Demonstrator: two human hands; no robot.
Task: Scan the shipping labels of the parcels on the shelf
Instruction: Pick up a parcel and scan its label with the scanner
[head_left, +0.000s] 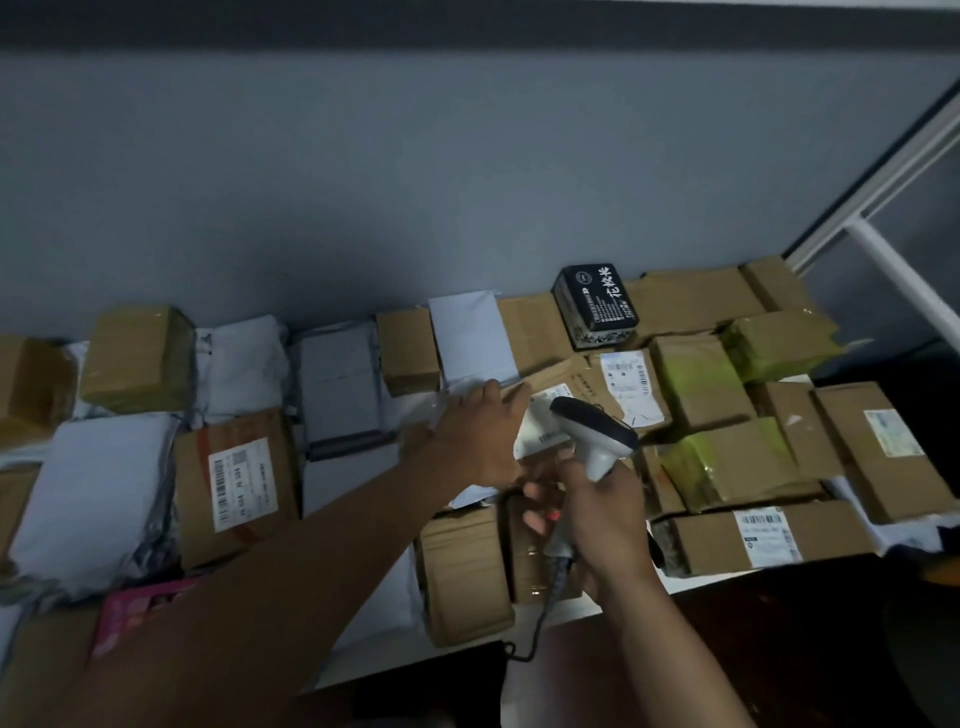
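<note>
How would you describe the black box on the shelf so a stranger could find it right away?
Look along the back row of parcels against the grey wall, toward the right end near the white shelf post. The black box sits on top of brown cardboard parcels. It is the only black parcel, with white characters printed on it.

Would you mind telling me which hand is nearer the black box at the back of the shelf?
Left. The left hand reaches in front-left of the black box; the right hand, gripping the scanner, sits farther forward.
</note>
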